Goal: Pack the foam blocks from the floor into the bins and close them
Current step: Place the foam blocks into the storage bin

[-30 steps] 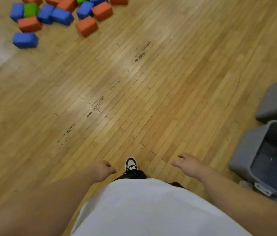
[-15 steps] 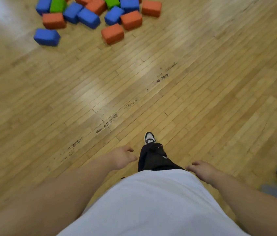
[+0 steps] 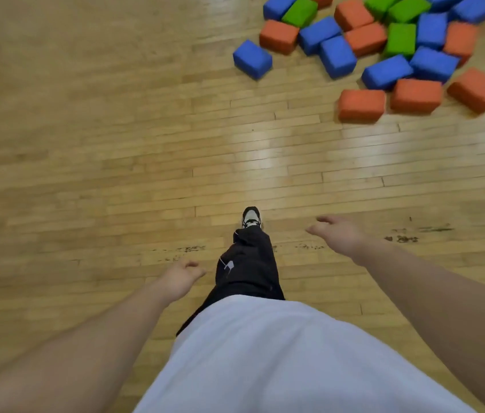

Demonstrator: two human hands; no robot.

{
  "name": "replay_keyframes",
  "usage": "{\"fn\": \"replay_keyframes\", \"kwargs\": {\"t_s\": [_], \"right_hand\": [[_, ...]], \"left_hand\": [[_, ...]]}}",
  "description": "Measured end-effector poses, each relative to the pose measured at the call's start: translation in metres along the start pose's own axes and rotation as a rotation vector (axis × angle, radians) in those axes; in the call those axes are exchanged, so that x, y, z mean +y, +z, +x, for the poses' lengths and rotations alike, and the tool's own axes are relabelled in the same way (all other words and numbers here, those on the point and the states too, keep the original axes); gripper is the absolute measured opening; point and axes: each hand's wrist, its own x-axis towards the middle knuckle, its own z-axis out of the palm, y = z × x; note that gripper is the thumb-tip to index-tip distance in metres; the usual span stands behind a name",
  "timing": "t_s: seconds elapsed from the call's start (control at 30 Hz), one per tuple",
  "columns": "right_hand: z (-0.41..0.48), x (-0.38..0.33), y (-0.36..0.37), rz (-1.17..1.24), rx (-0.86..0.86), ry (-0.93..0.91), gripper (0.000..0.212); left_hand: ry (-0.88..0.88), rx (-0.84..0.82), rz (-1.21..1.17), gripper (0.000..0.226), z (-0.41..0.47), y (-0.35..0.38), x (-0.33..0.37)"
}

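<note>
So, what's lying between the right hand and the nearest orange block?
Only bare wooden floor separates the right hand from the orange block, as the head view shows.

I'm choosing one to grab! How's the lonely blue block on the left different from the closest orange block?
The blue block is blue and the orange block orange. The blue block sits at the pile's left edge, turned cornerwise; the orange block lies broadside beside another orange one. Both are brick-shaped, lying on the floor.
</note>
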Motion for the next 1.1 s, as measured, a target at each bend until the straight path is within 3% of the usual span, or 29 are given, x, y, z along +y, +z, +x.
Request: {"fn": "replay_keyframes", "kwargs": {"t_s": [0.23,0.33,0.5,0.63,0.77,1.1], "right_hand": [[0.088,-0.095,-0.059,-0.051,0.000,0.168,0.071],[0.113,-0.116,-0.102,-0.015,0.036,0.267,0.066],[0.160,-0.144,-0.170,0.105,0.096,0.388,0.062],[0.224,-0.189,-0.231,0.141,0.117,0.421,0.064],[0.306,-0.258,-0.303,0.110,0.069,0.336,0.067],[0.465,-0.539,-0.446,-0.108,-0.021,-0.076,0.068]], "left_hand": [[-0.056,-0.063,0.045,0.038,0.095,-0.086,0.127],[0.024,-0.123,0.137,0.030,0.129,-0.120,0.214],[0.180,-0.189,0.315,0.051,0.181,-0.156,0.382],[0.299,-0.204,0.339,0.050,0.225,-0.176,0.508],[0.237,-0.166,0.304,0.051,0.262,-0.205,0.589],[-0.015,-0.054,0.139,0.060,0.342,-0.334,0.714]]}}
